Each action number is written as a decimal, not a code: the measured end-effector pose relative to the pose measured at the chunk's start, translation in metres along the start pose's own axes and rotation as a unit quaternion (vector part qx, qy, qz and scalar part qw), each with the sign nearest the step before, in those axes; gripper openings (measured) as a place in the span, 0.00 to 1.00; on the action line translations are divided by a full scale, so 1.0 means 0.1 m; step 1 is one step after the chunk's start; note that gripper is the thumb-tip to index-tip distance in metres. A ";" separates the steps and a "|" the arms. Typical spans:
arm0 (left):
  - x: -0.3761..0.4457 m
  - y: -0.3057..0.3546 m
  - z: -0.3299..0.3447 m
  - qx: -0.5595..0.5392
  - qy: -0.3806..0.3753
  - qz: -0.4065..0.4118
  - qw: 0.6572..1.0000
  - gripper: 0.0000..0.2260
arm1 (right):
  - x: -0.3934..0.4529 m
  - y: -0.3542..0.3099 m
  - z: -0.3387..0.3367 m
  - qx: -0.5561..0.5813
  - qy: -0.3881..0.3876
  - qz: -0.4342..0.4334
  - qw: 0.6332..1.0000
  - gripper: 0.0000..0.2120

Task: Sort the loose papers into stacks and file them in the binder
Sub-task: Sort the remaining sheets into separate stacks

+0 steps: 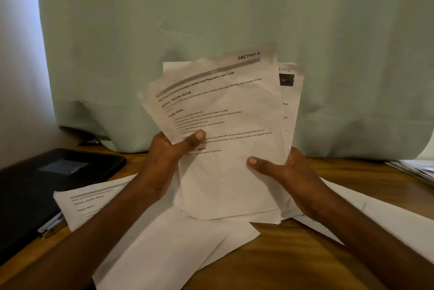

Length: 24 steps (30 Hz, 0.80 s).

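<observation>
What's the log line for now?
left hand: grips papers | right hand: grips papers | top sheet: SECTION 1 | binder: closed, left

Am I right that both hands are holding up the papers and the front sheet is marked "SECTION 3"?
Not quite: the head view shows the front sheet marked "SECTION 1", not 3. The left hand and right hand do both hold the papers up.

Pale green curtain (pixel 234 8) hangs behind wood desk (pixel 281 254), white wall (pixel 16 55) at left.
</observation>
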State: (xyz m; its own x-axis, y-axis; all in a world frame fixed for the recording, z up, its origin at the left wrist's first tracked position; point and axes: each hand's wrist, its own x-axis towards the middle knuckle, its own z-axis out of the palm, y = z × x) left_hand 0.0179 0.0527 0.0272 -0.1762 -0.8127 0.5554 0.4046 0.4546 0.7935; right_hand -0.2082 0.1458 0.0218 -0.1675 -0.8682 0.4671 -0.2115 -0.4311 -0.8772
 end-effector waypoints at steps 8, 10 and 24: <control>0.01 -0.15 0.00 -0.038 -0.029 -0.065 0.997 0.18 | 0.04 0.02 -0.04 0.094 0.024 0.039 0.995 0.21; -0.02 -0.23 -0.01 -0.005 -0.031 -0.093 0.995 0.18 | 0.04 0.06 -0.03 0.053 -0.013 0.073 0.996 0.19; 0.07 -0.15 -0.16 0.032 -0.045 -0.099 0.994 0.25 | 0.06 0.10 0.00 0.074 0.060 0.055 0.994 0.11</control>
State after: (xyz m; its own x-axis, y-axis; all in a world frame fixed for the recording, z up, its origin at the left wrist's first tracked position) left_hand 0.0247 0.0341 0.0149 -0.3269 -0.8537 0.4054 0.2965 0.3147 0.9017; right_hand -0.2116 0.1364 0.0163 -0.2971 -0.8804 0.3698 -0.0427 -0.3746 -0.9262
